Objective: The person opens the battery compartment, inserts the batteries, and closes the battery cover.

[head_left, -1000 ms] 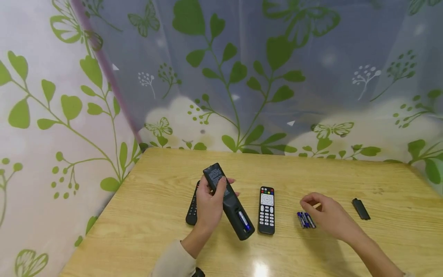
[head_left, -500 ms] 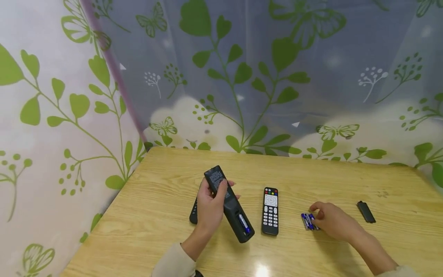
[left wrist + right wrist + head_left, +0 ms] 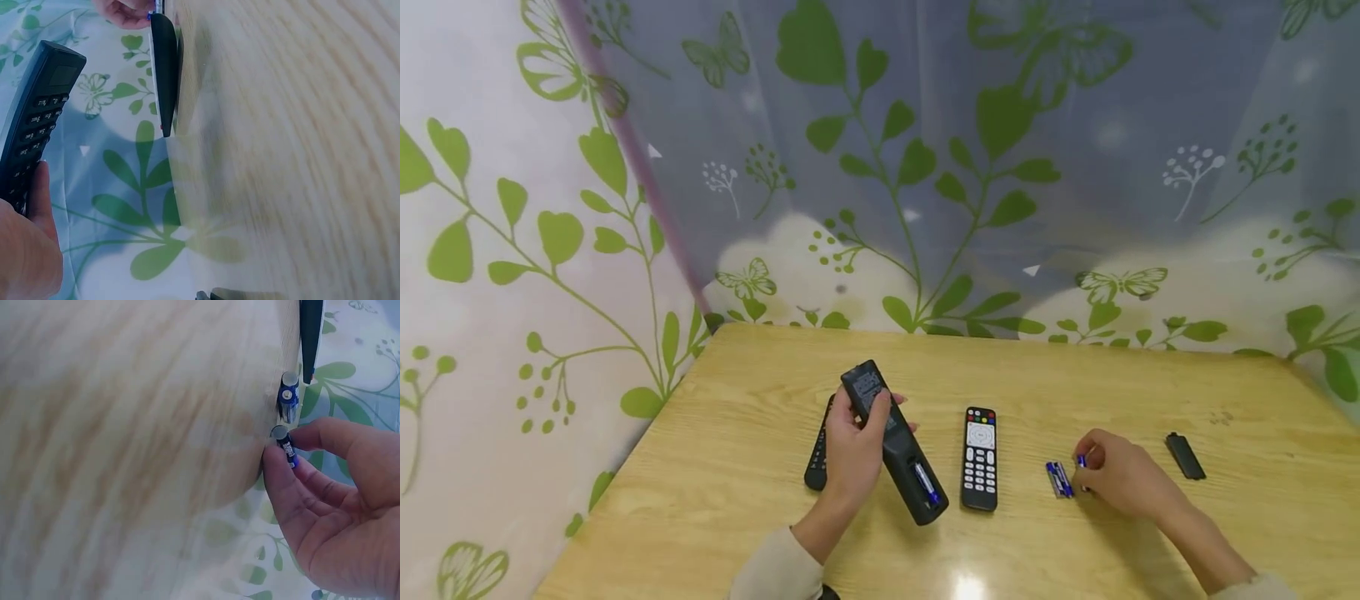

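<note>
My left hand (image 3: 856,450) grips a black remote control (image 3: 895,446), its back turned up and its battery bay uncovered. One blue and silver battery (image 3: 927,483) lies in that bay. In the left wrist view the keypad side of this remote (image 3: 39,119) shows above the fingers. My right hand (image 3: 1123,475) pinches a single battery (image 3: 285,446) between thumb and fingers, just above the wooden table or at its surface. Beside it on the table lie more blue batteries (image 3: 1059,480), close together; the right wrist view shows them (image 3: 289,397) end-on.
A black remote with white keys (image 3: 979,458) lies face up between my hands. Another dark remote (image 3: 817,454) is partly hidden behind my left hand. At the right lies a small black battery cover (image 3: 1185,456). Patterned cloth (image 3: 925,167) hangs along the table's back and left sides.
My right hand has come down to the batteries and pinched one, drawing it a little to the right of the others. The left hand holds its remote almost still.
</note>
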{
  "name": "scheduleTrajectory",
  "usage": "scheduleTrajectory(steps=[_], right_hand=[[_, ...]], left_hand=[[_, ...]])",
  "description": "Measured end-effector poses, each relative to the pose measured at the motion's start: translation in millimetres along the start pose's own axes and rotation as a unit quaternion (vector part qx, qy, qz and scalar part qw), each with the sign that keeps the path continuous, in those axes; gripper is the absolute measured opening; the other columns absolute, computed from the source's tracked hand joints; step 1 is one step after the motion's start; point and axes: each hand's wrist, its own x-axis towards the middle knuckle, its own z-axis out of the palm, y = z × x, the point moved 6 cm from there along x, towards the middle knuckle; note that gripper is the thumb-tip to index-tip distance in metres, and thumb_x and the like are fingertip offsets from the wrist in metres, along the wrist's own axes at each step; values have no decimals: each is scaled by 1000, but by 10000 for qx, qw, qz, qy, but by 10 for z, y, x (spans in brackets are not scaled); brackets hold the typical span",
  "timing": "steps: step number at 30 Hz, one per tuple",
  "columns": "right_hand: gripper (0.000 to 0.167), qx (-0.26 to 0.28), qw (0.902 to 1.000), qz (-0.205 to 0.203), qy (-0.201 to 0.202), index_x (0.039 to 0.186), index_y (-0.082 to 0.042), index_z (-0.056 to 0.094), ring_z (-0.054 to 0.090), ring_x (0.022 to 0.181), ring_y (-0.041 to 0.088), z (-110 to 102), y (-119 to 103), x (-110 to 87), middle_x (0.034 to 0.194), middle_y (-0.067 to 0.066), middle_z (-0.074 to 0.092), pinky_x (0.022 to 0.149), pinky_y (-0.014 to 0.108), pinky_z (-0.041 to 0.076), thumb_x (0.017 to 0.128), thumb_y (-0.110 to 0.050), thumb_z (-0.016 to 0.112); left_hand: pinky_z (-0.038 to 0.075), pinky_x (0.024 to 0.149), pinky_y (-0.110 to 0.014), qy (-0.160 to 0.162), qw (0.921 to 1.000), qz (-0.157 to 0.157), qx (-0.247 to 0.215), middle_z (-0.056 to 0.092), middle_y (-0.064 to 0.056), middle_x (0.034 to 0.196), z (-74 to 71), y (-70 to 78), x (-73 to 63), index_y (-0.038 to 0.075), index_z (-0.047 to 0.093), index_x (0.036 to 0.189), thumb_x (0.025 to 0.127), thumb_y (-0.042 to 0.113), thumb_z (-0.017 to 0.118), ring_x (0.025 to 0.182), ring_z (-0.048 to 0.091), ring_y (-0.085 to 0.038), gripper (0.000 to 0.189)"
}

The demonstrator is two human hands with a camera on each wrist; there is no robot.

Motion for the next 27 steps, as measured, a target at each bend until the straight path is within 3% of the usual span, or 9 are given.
scheduleTrajectory(steps=[6,15,23,27], right_hand=[[22,452,9989,81,54,106,2,55,54,61,18,7,51,-17,79,6,56,49,29,43,88,-8,62],[21,713,9970,166,264,110,2,53,55,62,18,1,110,-58,80,5,58,48,28,43,93,-9,60],[26,1153,9929,28,294,114,5,50,58,68,20,-11,79,-84,85,8,57,53,30,50,94,-9,60],[29,1380,9897,-137,356,117,3,50,61,77,21,-47,-46,-104,91,9,57,60,31,55,94,-12,60]], left_hand=[[59,66,-41,-12,10000,34,83,62,-24,103,4,-3,7,0,44,121,100,21,54,74,67,-42,31],[59,64,-42,6,10000,0,99,60,-28,103,21,8,7,-2,44,122,100,16,53,71,66,-45,31],[59,62,-44,-5,9998,115,162,62,-22,99,6,-96,47,1,46,120,99,23,54,69,65,-45,31],[59,61,-43,-27,9998,108,167,61,-23,99,58,-42,37,-1,46,120,99,19,54,68,65,-46,30]])
